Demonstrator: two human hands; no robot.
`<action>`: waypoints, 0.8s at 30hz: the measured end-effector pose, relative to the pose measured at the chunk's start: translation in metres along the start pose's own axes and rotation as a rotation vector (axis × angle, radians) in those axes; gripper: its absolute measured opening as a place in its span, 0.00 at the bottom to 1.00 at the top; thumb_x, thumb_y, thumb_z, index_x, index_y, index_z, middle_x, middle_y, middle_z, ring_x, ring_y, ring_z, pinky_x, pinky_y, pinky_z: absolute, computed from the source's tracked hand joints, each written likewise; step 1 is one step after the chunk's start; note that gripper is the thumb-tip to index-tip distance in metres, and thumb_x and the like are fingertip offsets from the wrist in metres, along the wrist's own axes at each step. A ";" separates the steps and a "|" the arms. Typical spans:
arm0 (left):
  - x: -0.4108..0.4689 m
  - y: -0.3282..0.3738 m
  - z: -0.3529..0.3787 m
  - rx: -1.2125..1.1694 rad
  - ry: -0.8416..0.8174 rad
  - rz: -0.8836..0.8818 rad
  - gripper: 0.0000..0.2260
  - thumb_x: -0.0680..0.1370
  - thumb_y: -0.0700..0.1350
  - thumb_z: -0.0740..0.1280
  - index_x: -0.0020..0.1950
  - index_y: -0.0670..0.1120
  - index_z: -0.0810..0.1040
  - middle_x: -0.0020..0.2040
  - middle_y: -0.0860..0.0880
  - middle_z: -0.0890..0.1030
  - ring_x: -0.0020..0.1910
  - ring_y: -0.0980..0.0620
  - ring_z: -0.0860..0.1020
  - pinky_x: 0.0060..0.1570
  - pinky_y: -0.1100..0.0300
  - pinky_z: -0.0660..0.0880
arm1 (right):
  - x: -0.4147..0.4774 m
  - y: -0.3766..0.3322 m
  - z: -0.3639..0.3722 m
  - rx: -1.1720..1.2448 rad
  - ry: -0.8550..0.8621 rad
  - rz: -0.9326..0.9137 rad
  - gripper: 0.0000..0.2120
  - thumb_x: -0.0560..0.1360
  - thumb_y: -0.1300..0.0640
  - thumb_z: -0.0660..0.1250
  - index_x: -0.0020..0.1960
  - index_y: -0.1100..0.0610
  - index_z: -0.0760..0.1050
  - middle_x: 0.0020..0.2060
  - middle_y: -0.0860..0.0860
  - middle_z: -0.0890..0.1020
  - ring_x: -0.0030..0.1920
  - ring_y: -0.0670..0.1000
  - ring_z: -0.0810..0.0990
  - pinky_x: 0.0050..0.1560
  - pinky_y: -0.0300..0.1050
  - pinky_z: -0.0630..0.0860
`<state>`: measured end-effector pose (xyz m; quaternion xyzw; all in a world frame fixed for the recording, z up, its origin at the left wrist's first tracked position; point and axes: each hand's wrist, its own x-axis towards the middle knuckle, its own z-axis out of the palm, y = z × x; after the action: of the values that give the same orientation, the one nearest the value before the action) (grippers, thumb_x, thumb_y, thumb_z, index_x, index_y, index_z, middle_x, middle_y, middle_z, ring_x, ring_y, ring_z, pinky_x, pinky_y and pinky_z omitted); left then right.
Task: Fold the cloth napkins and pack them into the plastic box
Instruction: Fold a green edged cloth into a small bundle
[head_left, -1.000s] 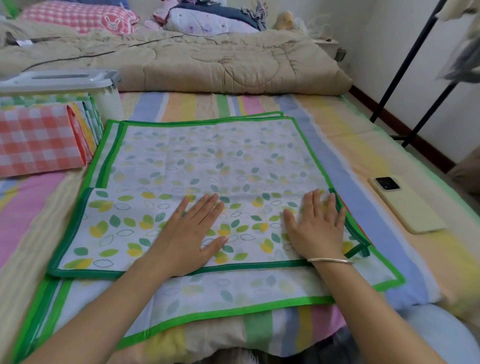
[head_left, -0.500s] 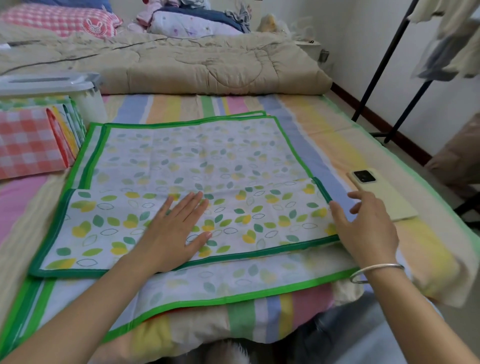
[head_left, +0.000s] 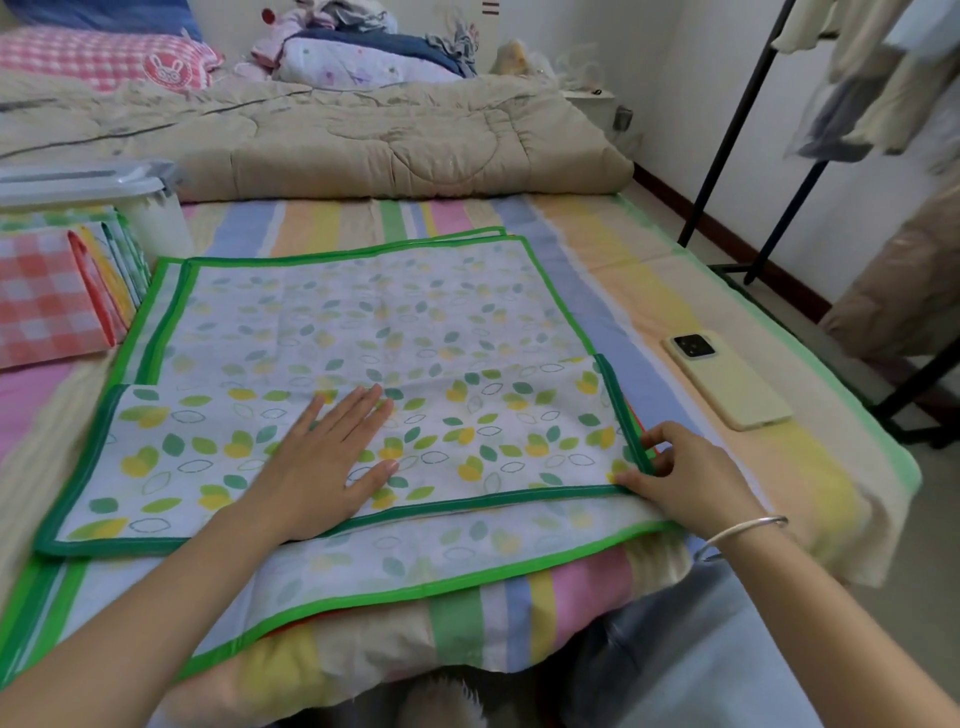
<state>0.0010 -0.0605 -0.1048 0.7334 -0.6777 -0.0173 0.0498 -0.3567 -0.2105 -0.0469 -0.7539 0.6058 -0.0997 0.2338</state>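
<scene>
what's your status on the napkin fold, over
Left hand flat on leaf napkin, near flap folded over. Right hand pinching the flap's right corner. Phone lies apart on the right, nothing blocking.

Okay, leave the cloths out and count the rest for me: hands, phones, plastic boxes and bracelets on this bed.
hands: 2, left hand flat, right hand pinching the napkin
phone: 1
plastic box: 1
bracelet: 1
Total: 5
</scene>
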 end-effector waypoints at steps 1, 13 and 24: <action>0.000 -0.001 0.000 0.004 -0.003 0.002 0.39 0.75 0.73 0.31 0.81 0.53 0.41 0.81 0.56 0.39 0.78 0.60 0.36 0.78 0.51 0.36 | 0.002 0.004 0.003 -0.064 0.033 0.005 0.25 0.65 0.41 0.77 0.54 0.50 0.73 0.39 0.47 0.78 0.44 0.50 0.76 0.40 0.47 0.71; 0.000 -0.001 0.002 0.002 0.006 0.001 0.40 0.74 0.74 0.31 0.81 0.53 0.43 0.81 0.56 0.40 0.78 0.60 0.37 0.78 0.51 0.36 | -0.004 0.022 0.000 0.470 -0.116 -0.013 0.20 0.73 0.66 0.71 0.62 0.54 0.73 0.57 0.58 0.78 0.48 0.47 0.78 0.46 0.30 0.74; -0.001 0.003 -0.001 0.037 -0.008 -0.015 0.41 0.73 0.73 0.27 0.81 0.53 0.39 0.80 0.56 0.37 0.78 0.60 0.34 0.77 0.51 0.36 | 0.026 -0.120 0.062 -0.448 -0.115 -0.444 0.30 0.82 0.42 0.42 0.80 0.54 0.41 0.79 0.50 0.39 0.77 0.49 0.35 0.76 0.54 0.33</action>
<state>-0.0015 -0.0596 -0.1034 0.7391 -0.6728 -0.0081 0.0336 -0.2191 -0.2022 -0.0475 -0.9047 0.4194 0.0304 0.0685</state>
